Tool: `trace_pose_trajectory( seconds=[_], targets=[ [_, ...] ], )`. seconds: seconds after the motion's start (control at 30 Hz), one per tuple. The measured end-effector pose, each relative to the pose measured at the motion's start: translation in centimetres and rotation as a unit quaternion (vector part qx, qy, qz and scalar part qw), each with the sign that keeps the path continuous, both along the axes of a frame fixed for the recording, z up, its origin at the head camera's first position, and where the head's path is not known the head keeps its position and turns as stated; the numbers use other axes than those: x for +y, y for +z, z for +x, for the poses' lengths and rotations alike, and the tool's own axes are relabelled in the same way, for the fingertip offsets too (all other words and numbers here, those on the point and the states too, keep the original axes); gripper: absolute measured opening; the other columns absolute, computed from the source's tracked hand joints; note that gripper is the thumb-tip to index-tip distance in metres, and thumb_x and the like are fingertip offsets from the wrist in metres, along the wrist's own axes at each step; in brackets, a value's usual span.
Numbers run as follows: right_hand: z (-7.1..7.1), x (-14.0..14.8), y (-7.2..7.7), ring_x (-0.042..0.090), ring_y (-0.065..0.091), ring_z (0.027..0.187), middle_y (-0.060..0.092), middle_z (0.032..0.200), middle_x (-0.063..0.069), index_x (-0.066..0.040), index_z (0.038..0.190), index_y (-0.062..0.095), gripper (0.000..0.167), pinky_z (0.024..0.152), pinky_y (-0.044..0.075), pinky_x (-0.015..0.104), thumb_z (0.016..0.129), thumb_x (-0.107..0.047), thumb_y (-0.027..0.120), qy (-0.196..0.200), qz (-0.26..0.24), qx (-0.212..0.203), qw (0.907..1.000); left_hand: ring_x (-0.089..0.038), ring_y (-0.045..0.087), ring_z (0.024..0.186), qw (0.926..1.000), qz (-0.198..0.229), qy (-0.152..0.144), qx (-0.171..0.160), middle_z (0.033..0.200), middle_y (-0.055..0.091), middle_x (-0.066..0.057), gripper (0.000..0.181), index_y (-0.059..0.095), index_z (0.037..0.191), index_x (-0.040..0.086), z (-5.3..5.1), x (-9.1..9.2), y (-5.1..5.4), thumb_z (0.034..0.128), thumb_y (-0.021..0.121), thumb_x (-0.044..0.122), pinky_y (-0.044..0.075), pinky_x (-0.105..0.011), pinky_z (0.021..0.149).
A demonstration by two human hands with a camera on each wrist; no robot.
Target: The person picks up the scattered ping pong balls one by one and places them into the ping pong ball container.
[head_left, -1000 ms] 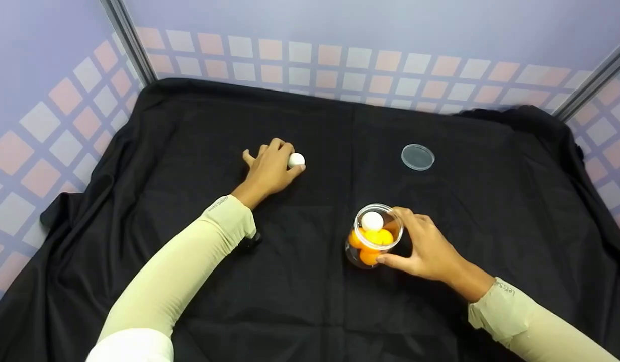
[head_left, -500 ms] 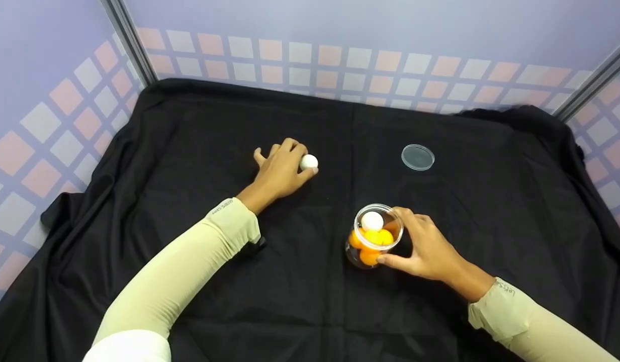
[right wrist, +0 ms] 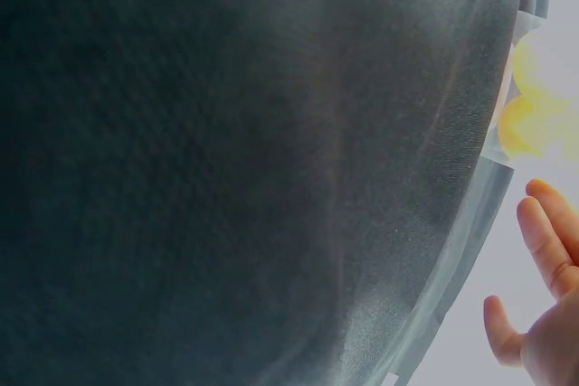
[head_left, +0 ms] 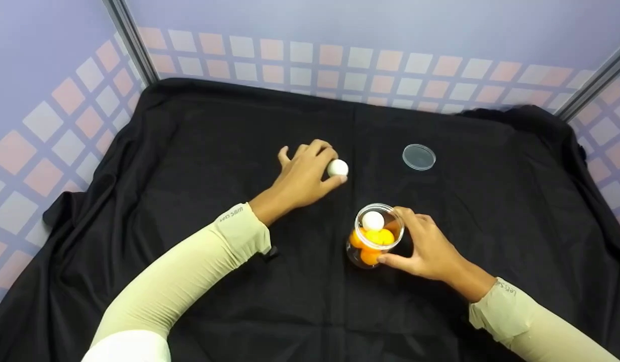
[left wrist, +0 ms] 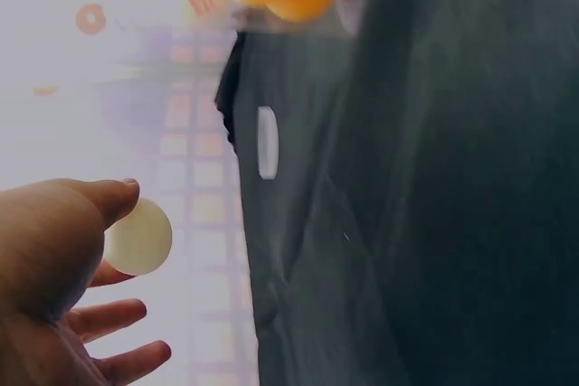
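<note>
Between thumb and forefinger my left hand (head_left: 305, 173) pinches a white ping-pong ball (head_left: 338, 168), up and left of the jar in the head view. The left wrist view shows the same ball (left wrist: 140, 237), with the other fingers spread behind it. My right hand (head_left: 426, 246) grips a clear open-topped jar (head_left: 351, 255) from its right side, thumb at the front. Inside the jar lie several orange balls (head_left: 370, 256) with a white ball (head_left: 373, 221) on top. In the right wrist view, only part of the right hand (right wrist: 552, 287) and some yellowish balls (right wrist: 534, 124) show at the edge.
A clear round lid (head_left: 419, 157) lies on the black cloth (head_left: 229, 130) beyond the jar. Low-patterned panels (head_left: 340, 30) stand around the back and sides of the table, with metal posts (head_left: 131, 40) at the corners.
My left hand has moved to the right with the white ping-pong ball, closer to the jar. The right hand and the jar have stayed in place.
</note>
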State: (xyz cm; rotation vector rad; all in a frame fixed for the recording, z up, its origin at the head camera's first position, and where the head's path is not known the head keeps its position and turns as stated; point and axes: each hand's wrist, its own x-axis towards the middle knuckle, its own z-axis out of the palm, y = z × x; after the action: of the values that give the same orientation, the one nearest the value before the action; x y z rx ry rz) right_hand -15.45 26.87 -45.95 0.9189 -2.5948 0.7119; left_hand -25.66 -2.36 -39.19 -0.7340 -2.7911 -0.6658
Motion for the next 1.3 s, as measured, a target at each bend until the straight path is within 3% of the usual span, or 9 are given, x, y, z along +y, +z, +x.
trace_pose_trajectory(
  seconds=[0.57,0.83,1.07,1.3],
  targets=[
    [-0.1,0.2,0.1,0.017,0.066,0.105,0.068,0.12,0.001,-0.007,0.139,0.051,0.085,0.092,0.048,0.056,0.075,-0.051,0.085,0.014,-0.005,0.005,0.9999,-0.021,0.054,0.124,0.9939,0.004,-0.099,0.047,0.141,0.055,0.004,0.042,0.065,0.123,0.024,5.3,3.0,3.3,0.094,0.066,0.054,0.024,-0.072,0.11],
    [-0.1,0.3,0.1,0.016,0.065,0.103,0.064,0.121,-0.002,-0.009,0.141,0.049,0.084,0.094,0.047,0.055,0.077,-0.051,0.083,0.017,-0.006,0.004,0.9998,-0.019,0.053,0.129,0.9874,-0.003,-0.147,0.058,0.144,0.055,0.004,0.039,0.068,0.119,0.025,7.7,4.1,3.9,0.0946,0.064,0.056,0.024,-0.073,0.11],
    [-0.1,0.4,0.0,0.017,0.063,0.098,0.062,0.11,-0.002,-0.007,0.129,0.053,0.076,0.094,0.049,0.053,0.077,-0.053,0.083,0.021,-0.005,0.016,0.9996,-0.018,0.052,0.131,0.9841,-0.002,-0.165,0.066,0.145,0.054,0.004,0.039,0.067,0.119,0.026,8.6,4.4,4.1,0.0946,0.063,0.057,0.023,-0.073,0.11],
    [-0.1,0.4,0.1,0.018,0.064,0.1,0.062,0.111,-0.001,-0.007,0.131,0.052,0.078,0.096,0.048,0.053,0.076,-0.053,0.083,0.014,-0.001,0.008,0.9999,-0.018,0.051,0.132,0.9846,-0.001,-0.164,0.061,0.145,0.054,0.005,0.039,0.067,0.119,0.026,8.6,4.4,4.0,0.0948,0.063,0.057,0.022,-0.073,0.111]
  ],
)
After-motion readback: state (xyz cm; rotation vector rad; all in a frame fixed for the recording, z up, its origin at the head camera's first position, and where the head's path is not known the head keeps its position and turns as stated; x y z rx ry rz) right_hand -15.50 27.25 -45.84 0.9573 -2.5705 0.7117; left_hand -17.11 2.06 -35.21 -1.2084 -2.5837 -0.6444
